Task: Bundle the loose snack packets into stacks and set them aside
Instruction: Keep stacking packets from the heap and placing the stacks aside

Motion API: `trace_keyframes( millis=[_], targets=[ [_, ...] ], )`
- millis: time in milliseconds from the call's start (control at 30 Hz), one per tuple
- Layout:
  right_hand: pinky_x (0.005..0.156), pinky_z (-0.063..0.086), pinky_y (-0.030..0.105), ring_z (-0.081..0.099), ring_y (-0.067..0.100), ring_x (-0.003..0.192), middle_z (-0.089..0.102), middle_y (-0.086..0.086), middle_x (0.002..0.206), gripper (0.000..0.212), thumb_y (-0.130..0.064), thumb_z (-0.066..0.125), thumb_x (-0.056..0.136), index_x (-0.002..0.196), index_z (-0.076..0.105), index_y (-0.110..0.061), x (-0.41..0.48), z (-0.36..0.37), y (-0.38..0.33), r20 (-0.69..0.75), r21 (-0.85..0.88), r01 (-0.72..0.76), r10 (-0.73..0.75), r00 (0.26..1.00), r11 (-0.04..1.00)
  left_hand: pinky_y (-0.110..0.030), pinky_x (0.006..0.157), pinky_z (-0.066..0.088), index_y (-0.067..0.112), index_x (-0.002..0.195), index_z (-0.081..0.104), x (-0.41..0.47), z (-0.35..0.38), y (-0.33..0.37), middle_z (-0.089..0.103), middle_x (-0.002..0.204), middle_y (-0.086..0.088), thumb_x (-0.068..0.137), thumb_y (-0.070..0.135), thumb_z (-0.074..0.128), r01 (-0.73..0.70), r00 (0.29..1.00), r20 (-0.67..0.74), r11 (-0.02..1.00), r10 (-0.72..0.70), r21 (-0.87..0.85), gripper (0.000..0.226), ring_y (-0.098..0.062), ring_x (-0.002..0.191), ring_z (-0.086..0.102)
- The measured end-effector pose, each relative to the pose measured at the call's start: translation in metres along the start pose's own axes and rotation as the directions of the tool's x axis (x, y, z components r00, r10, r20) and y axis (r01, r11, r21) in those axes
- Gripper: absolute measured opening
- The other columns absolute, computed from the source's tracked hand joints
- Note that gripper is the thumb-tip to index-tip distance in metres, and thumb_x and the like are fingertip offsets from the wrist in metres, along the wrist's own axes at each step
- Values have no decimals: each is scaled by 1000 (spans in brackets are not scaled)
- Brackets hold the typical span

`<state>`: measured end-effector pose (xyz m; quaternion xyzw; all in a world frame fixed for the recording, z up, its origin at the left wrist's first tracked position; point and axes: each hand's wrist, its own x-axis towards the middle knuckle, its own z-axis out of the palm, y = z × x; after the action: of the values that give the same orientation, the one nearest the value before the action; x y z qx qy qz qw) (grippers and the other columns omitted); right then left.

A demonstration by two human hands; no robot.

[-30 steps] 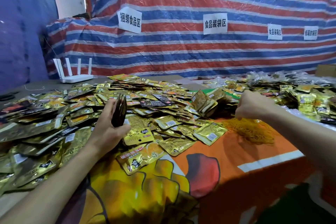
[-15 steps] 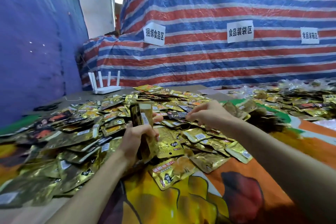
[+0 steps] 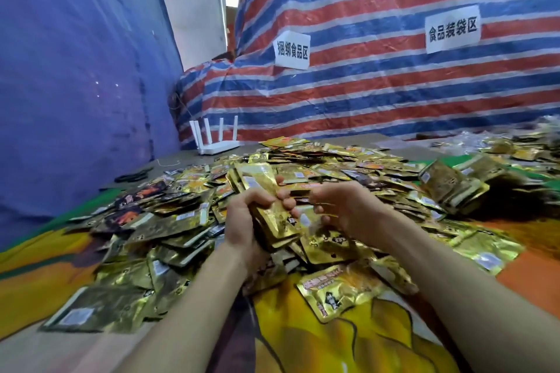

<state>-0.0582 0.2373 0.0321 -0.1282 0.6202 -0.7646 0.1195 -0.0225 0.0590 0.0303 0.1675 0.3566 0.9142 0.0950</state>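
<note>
Gripping a stack of gold foil snack packets on edge, the left hand has its thumb on one face and its fingers curled round the other. The stack is lifted, well in front of the white router. The right hand sits just beside the stack with its fingers curled. I cannot tell whether it pinches a packet.

Loose packets lie in a deep, overlapping heap in front of the router, on a printed orange-and-yellow cloth over the grey desk. A finished bundle lies far to the right of the router.

Handling, as I judge it:
- Each packet is flat, light and pliable, with stiffer sealed edges.
- The foil is glossy and creased, so it is likely slippery face to face, and a stack could fan out or shoot sideways.
- The best hold is across the middle, squeezing both broad faces, with the edges squared first.
- The contents are probably soft, so firm pressure seems safe.

A striped woven tarp hangs behind the router.
</note>
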Motion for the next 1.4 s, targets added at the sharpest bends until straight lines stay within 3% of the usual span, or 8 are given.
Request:
trace_keyframes(
  millis=[200, 367, 533, 800, 1000, 1133, 1267, 1400],
  targets=[
    [99, 45, 40, 62, 24, 82, 63, 9, 82, 7, -14, 56, 71, 65, 58, -13, -11, -11, -13, 210, 331, 25, -99, 973, 943, -31, 64, 45, 7, 114, 46, -1, 0, -1, 45, 79, -5, 68, 4, 39, 58, 998, 25, 998, -58, 27, 47, -18, 65, 44],
    [80, 59, 39, 53, 15, 56, 48, 0, 64, 34, -1, 46, 81, 110, 64, -4, -10, -9, -11, 179, 529, 98, -224, 958, 843, -33, 63, 46, 4, 114, 47, 0, -3, -7, 46, 79, -7, 60, 2, 46, 99, 994, 43, 992, -103, 74, 54, -19, 64, 46],
    [57, 59, 27, 72, 22, 70, 74, 12, 108, 50, -2, 65, 86, 132, 64, -23, -8, 1, -7, 131, 193, 199, -227, 965, 961, -34, 65, 49, 2, 102, 63, 2, -7, -8, 59, 82, -10, 62, 5, 54, 138, 990, -29, 983, -135, 118, 42, -20, 64, 52],
    [74, 63, 46, 74, 25, 100, 71, 12, 117, 45, -10, 87, 76, 115, 75, -29, -14, 21, 12, 78, -220, 266, -255, 964, 938, -33, 68, 50, 14, 82, 60, 5, -11, 3, 59, 75, -5, 89, 22, 64, -156, 807, -542, 970, 233, 185, 11, -23, 70, 59],
    [87, 61, 43, 71, 17, 101, 68, -1, 114, 45, -30, 90, 67, 106, 74, -45, -21, 50, 20, 74, -441, 370, -378, 923, 817, -56, 96, 52, -3, 134, 55, -1, 6, 2, 64, 123, -25, 94, 31, 63, -181, 811, -515, 955, 279, 234, 52, -41, 110, 66],
    [94, 53, 26, 63, -1, 108, 68, -13, 120, 51, -27, 89, 73, 118, 70, -42, -23, 55, 21, 18, -476, 418, -467, 884, 773, -40, 66, 61, -6, 126, 59, -4, 15, -4, 67, 113, -23, 99, 36, 58, -155, 872, -437, 972, 219, 178, 50, -36, 92, 71],
    [88, 48, 8, 60, -7, 105, 63, -8, 124, 60, -19, 87, 74, 124, 66, -44, -26, 61, 27, 17, -468, 476, -531, 847, 745, -47, 91, 57, -5, 123, 62, -5, 15, -9, 67, 122, -27, 98, 49, 54, -108, 918, -362, 980, 164, 168, 60, -39, 108, 69],
    [88, 41, 1, 55, -4, 116, 59, -4, 127, 61, -17, 86, 74, 120, 64, -49, -27, 63, 30, 14, -483, 486, -549, 836, 728, -40, 81, 62, 2, 98, 78, -3, 9, -7, 73, 109, -19, 98, 51, 49, -83, 956, -267, 983, 125, 165, 57, -31, 100, 72]
  ],
)
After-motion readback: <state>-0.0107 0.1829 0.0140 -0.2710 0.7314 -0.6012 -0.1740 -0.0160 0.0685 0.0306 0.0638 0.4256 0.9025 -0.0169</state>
